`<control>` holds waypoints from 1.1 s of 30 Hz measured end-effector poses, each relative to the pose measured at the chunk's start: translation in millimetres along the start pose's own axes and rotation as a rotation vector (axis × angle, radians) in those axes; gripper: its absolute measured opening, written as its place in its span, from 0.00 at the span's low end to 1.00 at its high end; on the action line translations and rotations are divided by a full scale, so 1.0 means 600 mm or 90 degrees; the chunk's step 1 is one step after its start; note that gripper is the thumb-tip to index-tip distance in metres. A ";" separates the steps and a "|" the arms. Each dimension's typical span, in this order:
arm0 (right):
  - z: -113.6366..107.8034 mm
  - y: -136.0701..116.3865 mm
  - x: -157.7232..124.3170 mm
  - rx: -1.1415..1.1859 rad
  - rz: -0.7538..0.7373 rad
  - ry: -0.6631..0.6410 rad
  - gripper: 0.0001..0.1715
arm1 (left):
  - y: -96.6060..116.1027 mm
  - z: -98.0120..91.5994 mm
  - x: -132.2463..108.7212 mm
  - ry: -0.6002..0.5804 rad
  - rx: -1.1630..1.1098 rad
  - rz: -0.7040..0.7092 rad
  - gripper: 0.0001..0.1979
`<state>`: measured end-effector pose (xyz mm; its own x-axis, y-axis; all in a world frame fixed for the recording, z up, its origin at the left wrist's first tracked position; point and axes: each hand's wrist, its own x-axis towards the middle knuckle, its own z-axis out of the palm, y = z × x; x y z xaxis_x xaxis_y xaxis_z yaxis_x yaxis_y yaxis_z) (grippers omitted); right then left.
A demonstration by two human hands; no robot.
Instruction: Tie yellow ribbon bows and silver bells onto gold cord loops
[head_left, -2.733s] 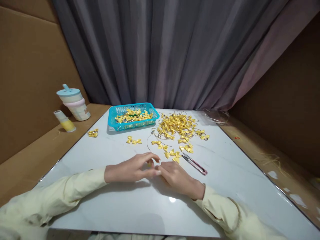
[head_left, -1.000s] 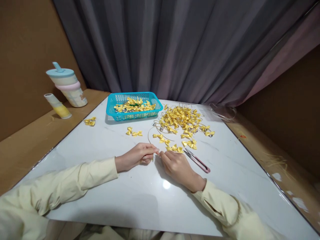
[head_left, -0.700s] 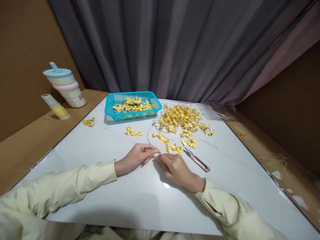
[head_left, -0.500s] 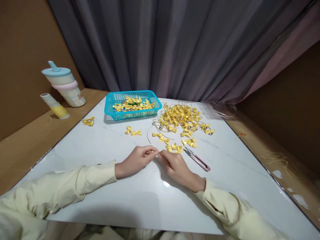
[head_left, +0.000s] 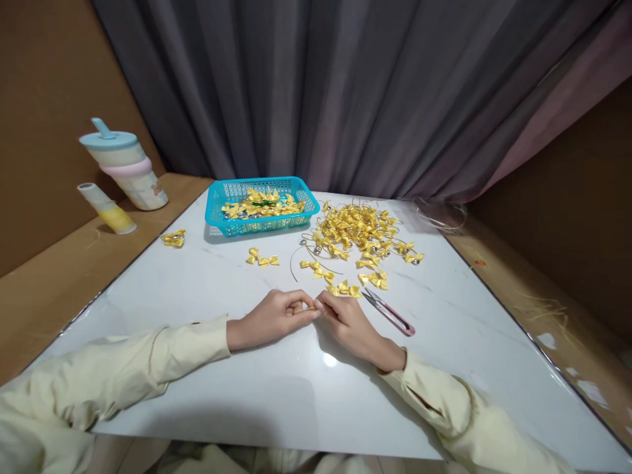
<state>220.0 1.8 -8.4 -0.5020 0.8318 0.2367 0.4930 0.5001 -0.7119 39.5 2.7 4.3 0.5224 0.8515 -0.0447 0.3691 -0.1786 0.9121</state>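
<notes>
Over the middle of the white table (head_left: 237,395), my left hand (head_left: 276,317) and my right hand (head_left: 348,324) meet at the fingertips. Both are closed in a pinch; whatever they hold is too small or too hidden to name. Just beyond my right hand lie yellow ribbon bows (head_left: 344,288). A pair of thread snips (head_left: 388,311) with pinkish handles rests to the right of that hand, its blades pointing away to the left. Farther back is a heap of yellow bows (head_left: 358,227) with silver bells and thin cords. Another small bow cluster (head_left: 263,257) sits beyond my left hand.
A blue plastic basket (head_left: 261,230) with yellow bows and bells stands at the back. One bow bundle (head_left: 174,238) lies near the left edge. A lidded tumbler (head_left: 131,168) and a spool of yellow thread (head_left: 107,209) stand at left. A grey curtain (head_left: 316,92) hangs behind.
My left fingertips have shifted slightly right, and the gap between its thumb and index finger looks wider. My right hand has barely moved; the things on the table lie as before.
</notes>
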 end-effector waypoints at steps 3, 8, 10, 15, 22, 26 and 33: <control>-0.005 -0.003 0.003 0.044 0.008 -0.012 0.15 | -0.002 -0.003 0.001 -0.015 -0.036 -0.012 0.14; -0.007 0.001 0.008 0.129 0.046 -0.031 0.18 | -0.003 -0.003 0.002 -0.010 -0.073 -0.029 0.14; -0.007 0.003 0.008 0.173 0.070 -0.036 0.19 | -0.003 -0.002 0.003 -0.004 -0.090 -0.042 0.13; -0.013 0.000 0.009 0.285 0.119 -0.037 0.20 | -0.002 -0.003 0.006 0.052 -0.115 -0.060 0.12; -0.018 -0.007 0.006 0.284 0.087 -0.091 0.17 | 0.003 -0.007 0.007 0.080 -0.154 -0.049 0.12; -0.013 -0.006 0.006 0.257 0.079 -0.085 0.14 | 0.002 -0.006 0.007 0.063 -0.165 -0.052 0.13; -0.010 -0.005 0.006 0.243 0.058 -0.059 0.11 | 0.005 -0.006 0.004 0.053 -0.160 -0.044 0.14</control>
<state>221.0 4.5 -1.2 -0.5390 0.8346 0.1135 0.2481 0.2861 -0.9255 39.1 6.3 8.3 0.4338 0.8969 -0.0860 0.1934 0.0006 0.9811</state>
